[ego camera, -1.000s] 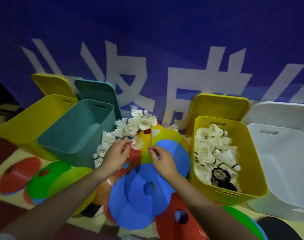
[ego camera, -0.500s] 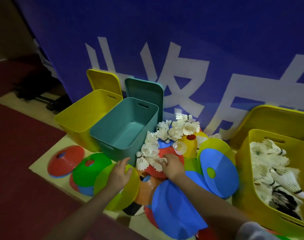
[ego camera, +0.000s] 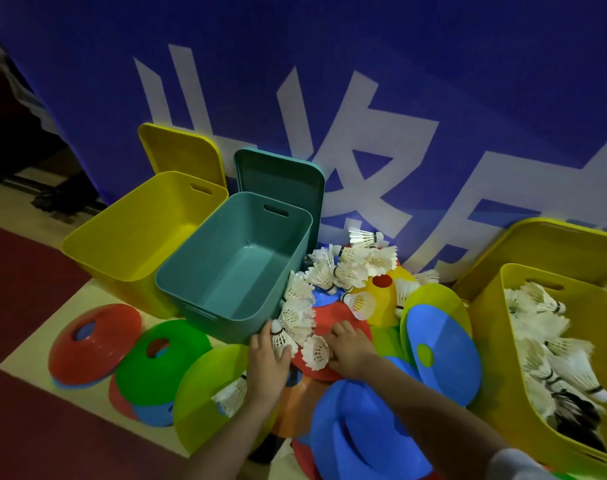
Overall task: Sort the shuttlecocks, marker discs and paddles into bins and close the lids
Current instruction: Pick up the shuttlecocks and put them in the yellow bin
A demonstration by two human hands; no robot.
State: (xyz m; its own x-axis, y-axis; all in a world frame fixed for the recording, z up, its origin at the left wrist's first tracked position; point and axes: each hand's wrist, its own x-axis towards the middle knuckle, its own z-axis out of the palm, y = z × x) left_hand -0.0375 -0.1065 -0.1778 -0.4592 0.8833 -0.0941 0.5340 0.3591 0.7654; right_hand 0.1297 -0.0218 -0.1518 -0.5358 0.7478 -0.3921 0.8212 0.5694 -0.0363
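Nearest, a blue marker disc (ego camera: 357, 431) lies under the right forearm, with a lime disc (ego camera: 205, 403) to its left that carries a stray shuttlecock (ego camera: 232, 396) beside the left wrist. Just beyond, both hands sit in the heap. The left hand (ego camera: 268, 358) has its fingers curled round a white shuttlecock (ego camera: 282, 337) at the teal bin's near corner, the cork tip showing above the fingers. The right hand (ego camera: 347, 348) rests on a red disc (ego camera: 329, 327), touching another shuttlecock (ego camera: 316, 351) at its thumb side; whether it pinches that one cannot be told.

To the left on the pale mat (ego camera: 28, 348) lie a red-orange disc (ego camera: 94, 341) and a green disc (ego camera: 163, 351), each stacked on others. To the right stands a yellow bin (ego camera: 496, 358), open, loaded with white shuttlecocks (ego camera: 554, 348) and something dark at its near end.

Further back, the teal bin (ego camera: 232, 271) holds nothing visible, and neither does the second yellow bin (ego camera: 135, 237) touching its left side. Between the teal bin and the loaded one, a loose pile of shuttlecocks (ego camera: 350, 268) lies over a yellow disc (ego camera: 381, 292) and a blue-on-lime pair (ego camera: 440, 341).

Farthest, a yellow lid (ego camera: 180, 154) and a teal lid (ego camera: 281, 178) lean upright against the blue banner (ego camera: 329, 81), each behind its own bin.
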